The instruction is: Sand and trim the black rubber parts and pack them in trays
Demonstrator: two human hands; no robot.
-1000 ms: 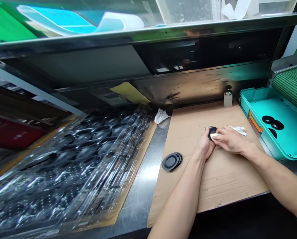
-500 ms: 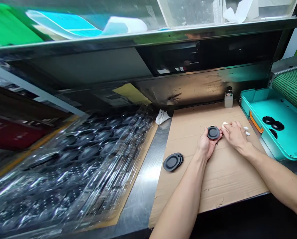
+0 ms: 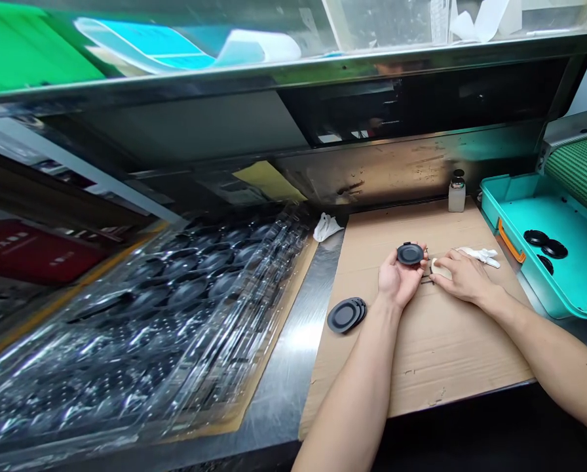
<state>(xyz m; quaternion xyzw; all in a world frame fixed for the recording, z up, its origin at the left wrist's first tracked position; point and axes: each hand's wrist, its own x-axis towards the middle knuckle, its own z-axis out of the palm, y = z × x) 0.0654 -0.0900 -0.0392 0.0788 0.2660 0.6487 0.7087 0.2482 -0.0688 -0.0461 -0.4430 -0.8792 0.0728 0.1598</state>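
The left hand (image 3: 400,278) cradled a black rubber disc (image 3: 410,254) in a loosely cupped grip, face up, above a cardboard sheet (image 3: 421,354). Being round, the disc had no long axis, but a small tab (image 3: 404,244) on its rim pointed away from the person. The right hand (image 3: 463,278) clenched a white pad (image 3: 439,267) just beside the disc. A steady, cupped palm seemed best, leaving the disc's face open to reach.

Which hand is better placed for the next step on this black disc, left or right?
Likely the right hand: it holds a white cloth close beside the black disc, which the left hand cradles.
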